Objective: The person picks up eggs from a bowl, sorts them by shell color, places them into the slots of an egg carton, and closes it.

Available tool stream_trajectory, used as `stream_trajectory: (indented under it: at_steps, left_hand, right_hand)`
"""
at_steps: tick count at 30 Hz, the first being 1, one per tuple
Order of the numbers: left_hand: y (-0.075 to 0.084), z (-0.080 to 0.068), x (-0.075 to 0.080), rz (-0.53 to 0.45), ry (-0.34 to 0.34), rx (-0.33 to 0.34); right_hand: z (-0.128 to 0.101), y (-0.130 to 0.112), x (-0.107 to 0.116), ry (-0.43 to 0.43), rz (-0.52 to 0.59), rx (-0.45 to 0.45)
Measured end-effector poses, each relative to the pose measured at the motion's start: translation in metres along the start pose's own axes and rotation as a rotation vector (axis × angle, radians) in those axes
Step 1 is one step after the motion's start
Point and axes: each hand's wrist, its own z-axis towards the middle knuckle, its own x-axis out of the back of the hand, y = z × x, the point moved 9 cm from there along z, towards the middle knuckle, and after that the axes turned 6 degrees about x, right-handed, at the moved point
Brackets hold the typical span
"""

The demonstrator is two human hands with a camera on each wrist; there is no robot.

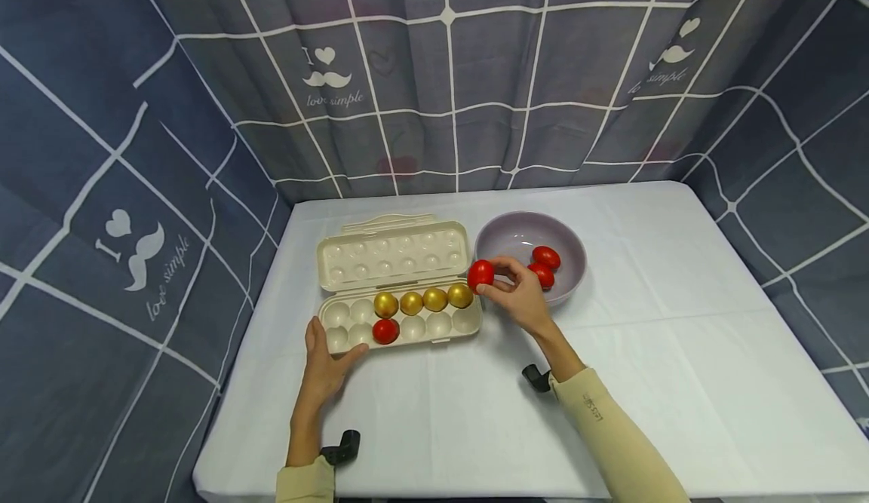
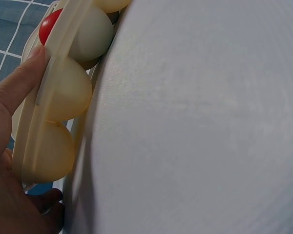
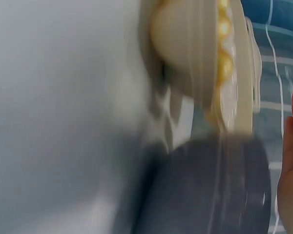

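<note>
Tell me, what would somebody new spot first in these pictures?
Probably the shiny red egg pinched in the right hand, near the pale purple bowl with two more red eggs inside. Next might come four gold eggs side by side in the back row of the open cream carton, with another red egg alone in the front row.

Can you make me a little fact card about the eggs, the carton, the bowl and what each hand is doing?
Left hand: grips the left end of the egg carton
Right hand: holds one red egg between thumb and fingers
Gold eggs: four, in the row nearest the lid
Red egg in carton: one, front row, third cup from the left
Bowl: pale purple, with two red eggs inside
Lid: open
Total eggs: eight
</note>
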Motion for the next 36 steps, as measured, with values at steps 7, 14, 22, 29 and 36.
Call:
stream_trajectory:
  at_steps: [7,14,22,29,36]
  left_hand:
    - [0.0,0.0,0.002,-0.001,0.006,0.004]
    - [0.002,0.0,0.001,-0.008,0.006,-0.015]
    - [0.003,-0.002,0.003,-0.02,0.001,-0.021]
    - [0.002,-0.002,0.002,-0.018,0.001,-0.029]
    - [0.002,-0.001,0.001,-0.015,0.001,-0.037]
  right_hand:
    - [-0.016,0.017,-0.06,-0.102,0.043,-0.029]
    - [-0.026,0.032,-0.097,-0.139,-0.087,-0.012]
    - [-0.027,0.035,-0.124,-0.22,-0.238,0.042]
    - [-0.031,0.036,-0.141,-0.329,-0.491,0.042]
    - [-0.032,0.038,-0.136,-0.345,-0.547,-0.01]
